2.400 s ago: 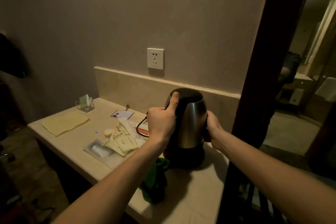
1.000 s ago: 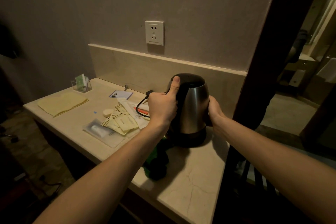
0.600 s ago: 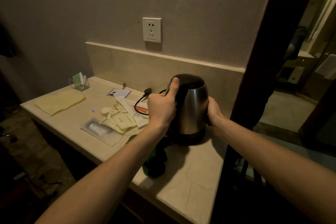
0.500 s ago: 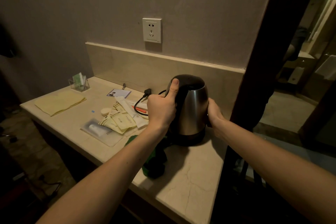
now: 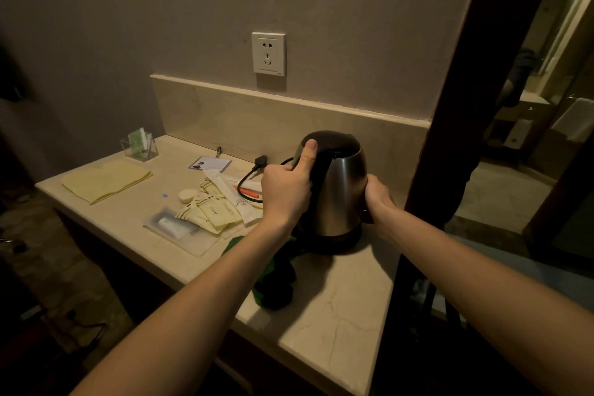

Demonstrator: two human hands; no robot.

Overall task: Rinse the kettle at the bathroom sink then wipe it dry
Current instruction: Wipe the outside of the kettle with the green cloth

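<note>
A steel kettle [image 5: 340,193] with a black lid stands on its black base [image 5: 337,243] on the marble counter [image 5: 334,309]. My left hand [image 5: 286,191] grips the black handle on the kettle's left side, thumb up against the lid. My right hand [image 5: 377,199] holds the kettle's right side; its fingers are hidden behind the body. A green cloth [image 5: 273,280] lies crumpled on the counter in front of the kettle, partly under my left forearm. The base's black cord [image 5: 249,175] lies unplugged behind my left hand.
Sachets and packets [image 5: 212,212], a card [image 5: 210,164], a yellow cloth [image 5: 106,180] and a clear holder [image 5: 139,146] lie to the left. A wall socket [image 5: 268,53] is above. A dark door frame [image 5: 450,138] stands right of the counter, with a bathroom beyond.
The kettle has come down onto its base on the counter since the earliest frame. Both hands keep the same hold; in the last second little has moved.
</note>
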